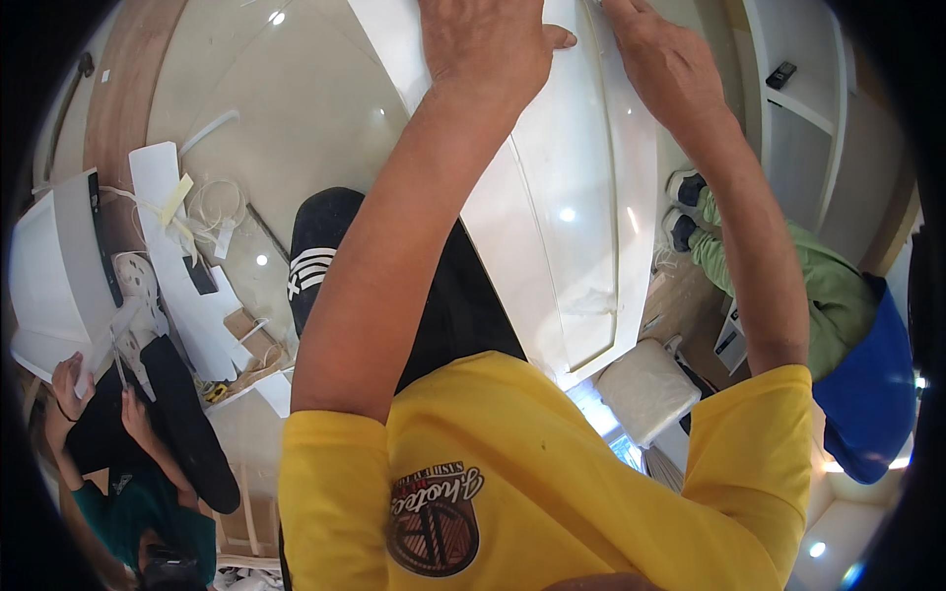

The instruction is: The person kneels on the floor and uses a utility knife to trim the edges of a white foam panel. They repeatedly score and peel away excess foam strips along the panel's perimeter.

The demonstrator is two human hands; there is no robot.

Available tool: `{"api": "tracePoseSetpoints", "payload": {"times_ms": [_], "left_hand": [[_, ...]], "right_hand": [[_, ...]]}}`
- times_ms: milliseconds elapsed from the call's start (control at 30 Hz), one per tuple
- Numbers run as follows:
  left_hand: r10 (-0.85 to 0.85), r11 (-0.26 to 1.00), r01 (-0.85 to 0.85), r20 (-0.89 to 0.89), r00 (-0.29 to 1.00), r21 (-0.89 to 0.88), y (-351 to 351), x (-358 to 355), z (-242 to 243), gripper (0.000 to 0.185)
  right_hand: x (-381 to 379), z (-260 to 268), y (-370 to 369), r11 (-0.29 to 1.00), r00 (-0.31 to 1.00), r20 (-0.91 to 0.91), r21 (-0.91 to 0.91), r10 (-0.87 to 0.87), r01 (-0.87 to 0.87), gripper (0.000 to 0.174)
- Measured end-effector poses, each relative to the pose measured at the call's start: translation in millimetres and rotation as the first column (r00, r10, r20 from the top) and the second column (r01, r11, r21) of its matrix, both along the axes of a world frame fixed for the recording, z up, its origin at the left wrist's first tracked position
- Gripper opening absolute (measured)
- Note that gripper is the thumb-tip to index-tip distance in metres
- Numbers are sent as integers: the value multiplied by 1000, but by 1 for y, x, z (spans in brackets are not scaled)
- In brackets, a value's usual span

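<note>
A long white panel with a thin raised strip or groove along its length stretches away before me. At the top of the head view, my left hand lies over the panel's left part, its thumb pointing right; its other fingertips are cut off by the picture's edge. My right hand reaches to the panel's right side, near the strip, with its fingertips also at or beyond the edge. Whether either hand grips anything cannot be told.
At left, a person sits handling a white piece beside a white board, loose cord and offcuts. Another person in green trousers is at right, near white shelving. A plastic-wrapped cushion-like object lies beyond the panel's near end.
</note>
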State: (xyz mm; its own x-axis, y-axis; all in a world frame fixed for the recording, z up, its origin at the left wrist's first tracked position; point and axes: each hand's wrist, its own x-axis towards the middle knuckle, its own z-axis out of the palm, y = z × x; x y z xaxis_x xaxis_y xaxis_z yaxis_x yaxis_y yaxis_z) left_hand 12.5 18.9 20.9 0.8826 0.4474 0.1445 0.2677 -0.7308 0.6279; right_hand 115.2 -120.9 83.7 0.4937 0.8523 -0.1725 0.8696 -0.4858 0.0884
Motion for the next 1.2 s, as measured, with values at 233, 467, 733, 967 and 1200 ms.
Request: {"api": "tracePoseSetpoints", "payload": {"times_ms": [233,467,733,967,1200], "left_hand": [[24,999,-26,57,998,30,-1,1,-5,75],[19,1000,-19,32,999,7,-3,4,-6,69],[-6,999,9,72,997,-45,0,-1,-1,69],[-58,997,60,29,998,-47,5,-1,-3,73],[-87,996,89,64,994,-23,6,-1,-13,83]], "right_hand": [[1,4,7,997,999,16,-78,29,-28,9],[20,7,11,978,995,-29,-186,95,-99,10],[14,21,32,907,955,-108,-358,-276,221,17],[-22,-16,-21,903,891,-235,97,-388,418,21],[-12,-20,-7,895,890,-216,113,-402,432,25]]}}
